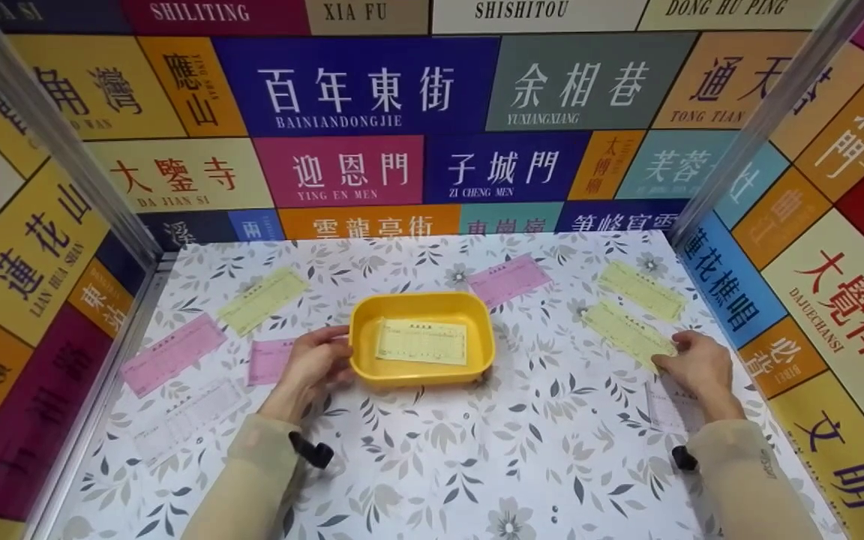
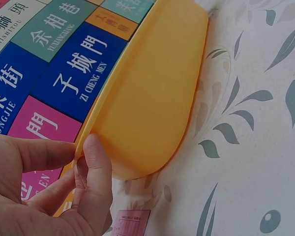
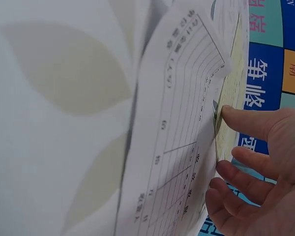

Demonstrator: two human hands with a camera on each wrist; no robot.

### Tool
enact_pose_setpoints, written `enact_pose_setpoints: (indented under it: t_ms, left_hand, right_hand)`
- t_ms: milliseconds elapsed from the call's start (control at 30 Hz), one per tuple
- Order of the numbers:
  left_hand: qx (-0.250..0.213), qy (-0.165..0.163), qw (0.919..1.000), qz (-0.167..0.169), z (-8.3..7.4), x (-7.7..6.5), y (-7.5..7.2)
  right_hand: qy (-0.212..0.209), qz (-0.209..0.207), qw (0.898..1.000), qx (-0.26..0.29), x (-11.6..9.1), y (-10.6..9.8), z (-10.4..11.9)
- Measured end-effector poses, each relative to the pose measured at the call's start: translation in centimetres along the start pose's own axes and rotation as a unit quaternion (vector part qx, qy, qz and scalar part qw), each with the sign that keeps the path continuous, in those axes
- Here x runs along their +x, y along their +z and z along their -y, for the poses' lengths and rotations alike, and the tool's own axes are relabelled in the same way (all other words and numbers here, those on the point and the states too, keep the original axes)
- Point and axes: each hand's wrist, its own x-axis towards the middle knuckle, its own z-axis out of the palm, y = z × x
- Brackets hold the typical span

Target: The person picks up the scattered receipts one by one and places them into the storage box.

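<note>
A yellow plastic basin (image 1: 421,377) stands mid-table with a pale yellow printed slip (image 1: 423,341) lying flat inside. My left hand (image 1: 316,364) pinches the basin's left rim; in the left wrist view, thumb and fingertips meet at the rim of the basin (image 2: 152,88). At the right, my right hand (image 1: 702,367) pinches the near corner of a yellow slip (image 1: 627,330). The right wrist view has the thumb on the edge of this yellow slip (image 3: 231,83), beside a white ruled slip (image 3: 177,132) that partly lies under the hand in the head view.
Another yellow slip (image 1: 642,289) lies behind the one in my right hand. A pink slip (image 1: 511,280) is behind the basin. Left of it are a yellow slip (image 1: 263,300), pink slips (image 1: 175,354) and a white slip (image 1: 190,421). Sign-covered walls (image 1: 357,86) border the table.
</note>
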Motion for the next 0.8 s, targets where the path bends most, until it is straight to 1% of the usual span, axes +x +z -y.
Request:
enact_pose_setpoints:
  t_ms: [133,233,333,433,600,800]
  left_hand:
    - [0.003,-0.005,1.0,-0.002,0.0,-0.1,-0.1]
    - [0.01,-0.009,0.9999,0.001,-0.1,-0.1,-0.1]
    - [0.014,-0.012,0.9998,0.002,-0.2,-0.1,-0.1]
    - [0.012,-0.012,0.9999,0.003,-0.3,-0.1,-0.1]
    - [0.005,-0.011,0.9999,0.003,-0.2,-0.1,-0.1]
    - [0.005,-0.009,0.9999,-0.002,-0.2,-0.1,0.0]
  right_hand:
    - [0.012,0.008,1.0,0.012,0.1,0.1,0.4]
    - [0.017,0.007,1.0,0.023,0.2,0.3,0.6]
    - [0.015,-0.006,0.999,0.045,0.3,0.7,0.6]
    - [0.009,-0.027,0.998,0.064,0.4,1.0,0.6]
    - [0.003,-0.056,0.996,0.067,0.3,1.4,0.4]
    - [0.017,-0.055,0.994,0.09,-0.1,1.5,0.4]
